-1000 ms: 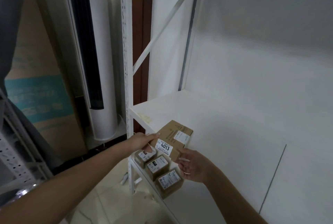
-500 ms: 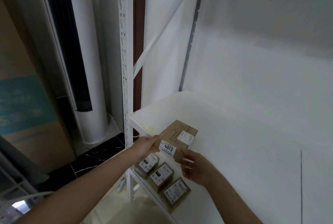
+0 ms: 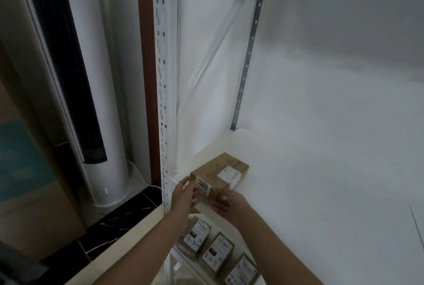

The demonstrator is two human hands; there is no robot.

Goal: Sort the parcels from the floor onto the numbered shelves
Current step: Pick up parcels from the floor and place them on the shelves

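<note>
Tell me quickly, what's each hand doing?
Left hand: open, fingers touching the brown cardboard parcel.
Right hand: gripping that parcel's near corner.

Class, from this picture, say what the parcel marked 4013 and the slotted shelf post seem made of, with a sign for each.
The parcel: matt brown cardboard, by its dull fibre colour and creased edges. The shelf post: probably sheet steel painted white, given punched slots and thin folded profile.

The white shelf (image 3: 309,181) in front of me fills the right half of the frame. At its front left corner, just beside the perforated post (image 3: 164,101), lies one brown parcel (image 3: 220,172) labelled 4013. On the lower shelf (image 3: 182,259), bottom centre, three small boxes (image 3: 218,250) lie in a row.
</note>
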